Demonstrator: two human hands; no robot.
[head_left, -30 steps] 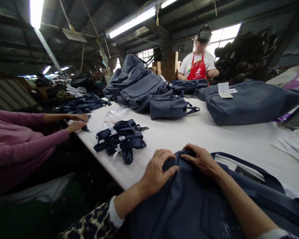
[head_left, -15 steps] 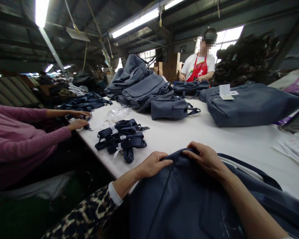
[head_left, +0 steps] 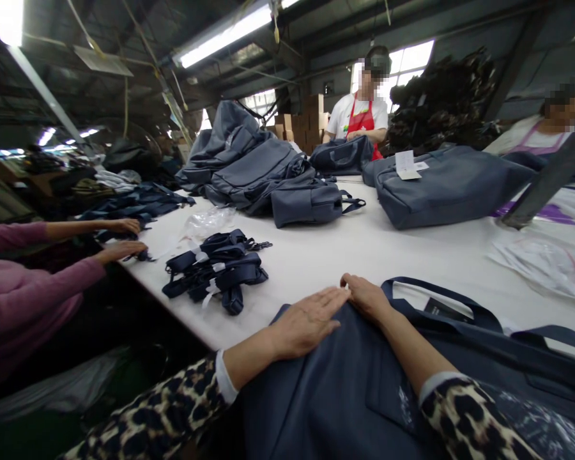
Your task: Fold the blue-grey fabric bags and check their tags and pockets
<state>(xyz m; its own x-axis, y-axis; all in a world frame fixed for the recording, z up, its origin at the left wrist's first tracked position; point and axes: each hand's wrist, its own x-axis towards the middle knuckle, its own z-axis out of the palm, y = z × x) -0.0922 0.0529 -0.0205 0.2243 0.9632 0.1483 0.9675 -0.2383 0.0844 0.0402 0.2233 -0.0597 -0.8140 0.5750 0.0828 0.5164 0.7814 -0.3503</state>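
Fingers straight on the left hand (head_left: 304, 326), laid along the navy bag (head_left: 321, 396) at the table's (head_left: 311, 265) near edge; the right hand's (head_left: 370, 301) curl at its top, grip unclear. Seems edge-smoothing, calling for steady support.

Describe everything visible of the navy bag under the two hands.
The bag looks like smooth coated fabric, softly creased, with a long seam on its left and a stitched panel bearing pale marks. It sits at the near side of the white table, its bottom out of frame. The left hand lies flat across its upper edge; the right hand is at its top.
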